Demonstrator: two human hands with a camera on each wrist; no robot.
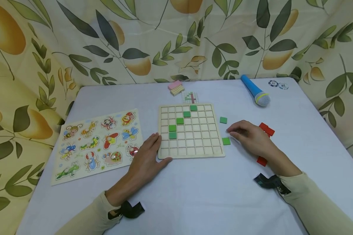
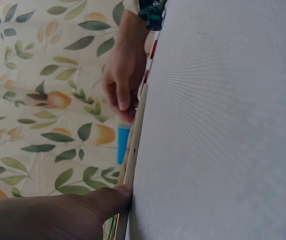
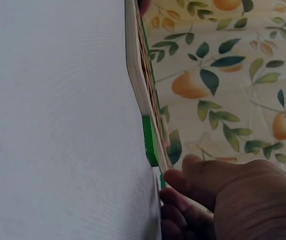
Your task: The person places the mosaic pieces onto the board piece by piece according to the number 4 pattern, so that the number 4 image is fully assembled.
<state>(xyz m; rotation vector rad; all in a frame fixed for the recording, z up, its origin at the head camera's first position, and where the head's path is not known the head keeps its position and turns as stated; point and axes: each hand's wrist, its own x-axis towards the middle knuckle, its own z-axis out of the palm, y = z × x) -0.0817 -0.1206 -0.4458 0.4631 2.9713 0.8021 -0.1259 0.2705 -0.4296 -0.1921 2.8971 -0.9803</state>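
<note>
A wooden grid board [image 1: 194, 157] lies flat on the table, with several green square tiles [image 1: 180, 121] set in its cells in a stepped line. My left hand [image 1: 145, 160] rests at the board's near left corner, fingers along its left side and thumb at the front edge. On the board's right, my right hand [image 1: 250, 135] is low over the table, fingers loosely bent, with nothing visible in them. Its fingertips are between two loose green tiles, a farther tile [image 1: 223, 120] and a nearer tile [image 1: 226, 141]. Red tiles [image 1: 262, 161] lie partly hidden behind that hand.
A puzzle board with insect pictures [image 1: 103, 169] lies on the left, beside my left hand. Behind the grid board are a small pattern card [image 1: 190, 97] and stacked pink and pale-yellow blocks [image 1: 176, 86]. A blue toy microphone [image 1: 253, 88] lies at the back right.
</note>
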